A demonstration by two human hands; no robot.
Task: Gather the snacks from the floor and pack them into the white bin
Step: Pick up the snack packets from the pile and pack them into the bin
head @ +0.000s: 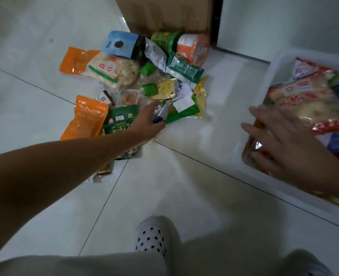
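A heap of snack packets (136,84) lies on the tiled floor ahead: orange pouches (85,118), a pale bread bag (113,70), green packets, a blue pouch (120,43) and an orange cup noodle tub (193,49). My left hand (146,120) reaches into the near edge of the heap and pinches a small blue-and-white packet (161,114). The white bin (274,72) stands at the right, holding several packets. My right hand (284,144) lies flat, fingers spread, on an orange packet (250,144) at the bin's near-left corner.
A brown cardboard box (164,12) stands behind the heap, with a dark door gap and a white wall to its right. My knees and a polka-dot sock (152,236) fill the bottom of the view. Bare tiles lie between heap and bin.
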